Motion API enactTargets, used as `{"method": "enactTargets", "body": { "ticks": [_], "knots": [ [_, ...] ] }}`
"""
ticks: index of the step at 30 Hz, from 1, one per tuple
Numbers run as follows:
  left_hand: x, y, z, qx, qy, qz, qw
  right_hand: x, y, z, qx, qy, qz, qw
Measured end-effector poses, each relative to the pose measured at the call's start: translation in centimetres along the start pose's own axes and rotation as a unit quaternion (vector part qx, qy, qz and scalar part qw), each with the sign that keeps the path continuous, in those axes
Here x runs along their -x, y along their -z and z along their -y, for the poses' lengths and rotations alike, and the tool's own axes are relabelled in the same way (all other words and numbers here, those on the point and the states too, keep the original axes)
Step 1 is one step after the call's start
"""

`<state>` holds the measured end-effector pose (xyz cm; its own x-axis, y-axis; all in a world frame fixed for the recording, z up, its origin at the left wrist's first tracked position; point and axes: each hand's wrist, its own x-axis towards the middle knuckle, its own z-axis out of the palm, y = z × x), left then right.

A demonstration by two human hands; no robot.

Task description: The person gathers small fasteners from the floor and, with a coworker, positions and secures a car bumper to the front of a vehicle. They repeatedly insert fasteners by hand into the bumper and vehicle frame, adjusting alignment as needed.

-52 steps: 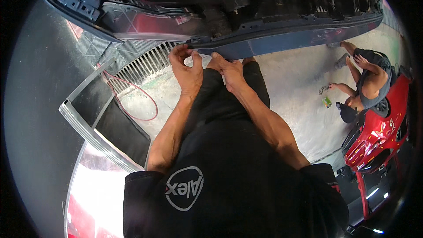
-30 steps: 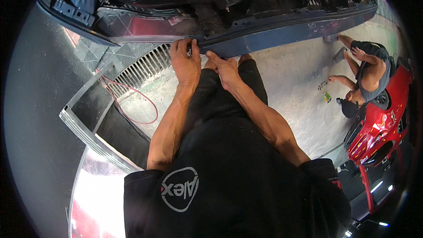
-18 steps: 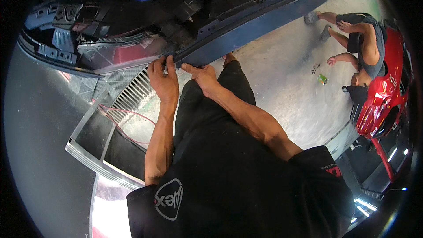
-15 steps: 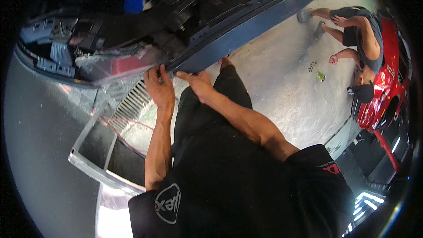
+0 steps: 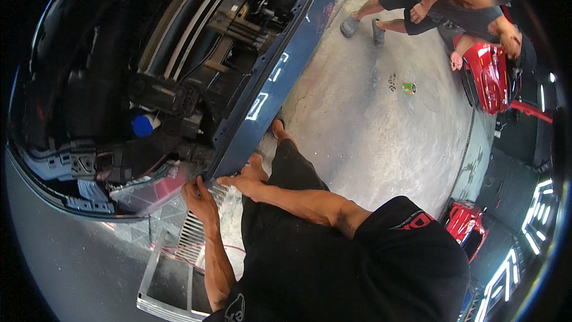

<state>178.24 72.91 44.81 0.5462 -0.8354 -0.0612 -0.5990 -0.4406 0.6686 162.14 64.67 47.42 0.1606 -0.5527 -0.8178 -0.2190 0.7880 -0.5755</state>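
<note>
A dark blue car bumper (image 5: 262,98) runs diagonally along the front of an open engine bay. Its near corner meets a clear-lensed headlight (image 5: 156,194). At this joint my left hand (image 5: 201,204) has its fingers bent and closed on the bumper's corner. Just to the right, my right hand (image 5: 245,182) grips the same end of the bumper, its thumb side along the edge and its other fingers curled, partly hidden below. The fingertips of both hands are close together, and no tool shows in either.
A blue cap (image 5: 143,126) sits in the engine bay. A metal frame stand (image 5: 162,280) and floor grate (image 5: 190,235) lie at lower left. Another person (image 5: 444,9) bends at far right near a red car (image 5: 487,77). A green can (image 5: 409,88) stands on the floor.
My view has shifted, so the bumper and engine bay sit lower and show more. My hands stay at the bumper corner. The other person appears more upright in their stride.
</note>
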Motion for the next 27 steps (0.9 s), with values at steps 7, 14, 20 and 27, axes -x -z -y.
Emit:
{"method": "enactTargets", "body": {
  "ticks": [7, 14, 20, 27],
  "knots": [
    [-2.0, 1.6, 1.8, -0.102, -0.202, 0.067, 0.972, -5.5, -2.1, -9.9, -0.032, -0.032, 0.038, 0.998],
    [-0.1, 0.5, 0.1, -0.025, 0.028, 0.051, 0.998, -5.9, -1.3, -9.6, 0.018, -0.070, 0.041, 0.997],
    [-1.7, 1.5, 2.4, -0.109, -0.178, 0.108, 0.972, -5.7, -1.6, -10.1, -0.043, -0.057, 0.046, 0.996],
    [-3.7, 3.7, 2.6, -0.135, -0.266, 0.188, 0.936, -6.1, -1.2, -9.7, -0.009, -0.008, 0.075, 0.997]
  ]
}}
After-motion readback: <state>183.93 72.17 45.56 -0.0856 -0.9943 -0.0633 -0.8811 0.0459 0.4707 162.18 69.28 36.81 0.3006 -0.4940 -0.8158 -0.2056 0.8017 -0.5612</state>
